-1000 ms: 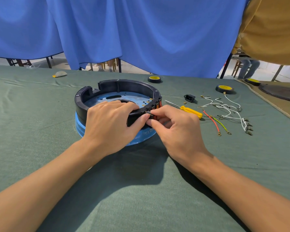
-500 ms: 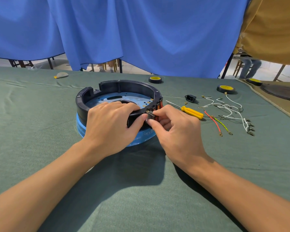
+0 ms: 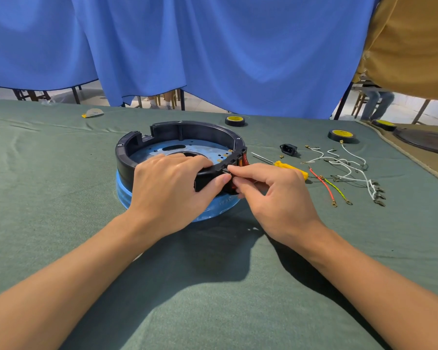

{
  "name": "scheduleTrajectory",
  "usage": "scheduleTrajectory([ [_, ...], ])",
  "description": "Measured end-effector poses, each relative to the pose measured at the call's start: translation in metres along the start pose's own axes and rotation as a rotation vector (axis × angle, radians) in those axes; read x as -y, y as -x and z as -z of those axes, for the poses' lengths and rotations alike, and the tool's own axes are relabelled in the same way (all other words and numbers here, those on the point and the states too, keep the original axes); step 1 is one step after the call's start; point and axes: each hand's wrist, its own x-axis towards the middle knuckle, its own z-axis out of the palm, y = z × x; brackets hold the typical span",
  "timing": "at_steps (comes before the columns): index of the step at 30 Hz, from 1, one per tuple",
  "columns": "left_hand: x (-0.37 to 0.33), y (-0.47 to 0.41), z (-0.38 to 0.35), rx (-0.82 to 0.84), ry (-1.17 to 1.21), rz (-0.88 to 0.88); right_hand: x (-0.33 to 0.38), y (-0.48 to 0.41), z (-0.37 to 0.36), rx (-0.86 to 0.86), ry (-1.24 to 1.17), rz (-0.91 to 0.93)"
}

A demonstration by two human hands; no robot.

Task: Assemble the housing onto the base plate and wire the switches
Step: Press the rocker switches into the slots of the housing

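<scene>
Right hand unmoved, screwdriver just behind

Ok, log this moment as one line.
left hand: grips housing rim | right hand: pinches small part at switch | screwdriver, wires: untouched

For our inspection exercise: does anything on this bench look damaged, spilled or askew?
Nothing stands out. The housing sits level on the base plate; the left hand grips its rim, the right hand pinches a small part there. The wires and screwdriver lie loose but intact.
</scene>
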Motion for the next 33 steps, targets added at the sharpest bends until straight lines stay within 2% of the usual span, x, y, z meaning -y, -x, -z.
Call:
scheduleTrajectory([
  [9, -0.003, 0.0, -0.002, -0.014, -0.006, 0.069, -0.002, -0.004, -0.002, -0.014, -0.018, 0.041],
  [15, -0.004, 0.0, 0.001, 0.023, 0.007, 0.067, -0.005, 0.001, -0.009, -0.118, 0.134, 0.189],
  [24, -0.006, -0.001, 0.007, 0.146, -0.087, 0.072, -0.003, 0.0, -0.006, -0.128, 0.048, 0.125],
  [33, -0.018, -0.002, 0.001, 0.14, -0.114, 0.151, -0.003, 0.0, -0.007, -0.135, 0.117, 0.144],
])
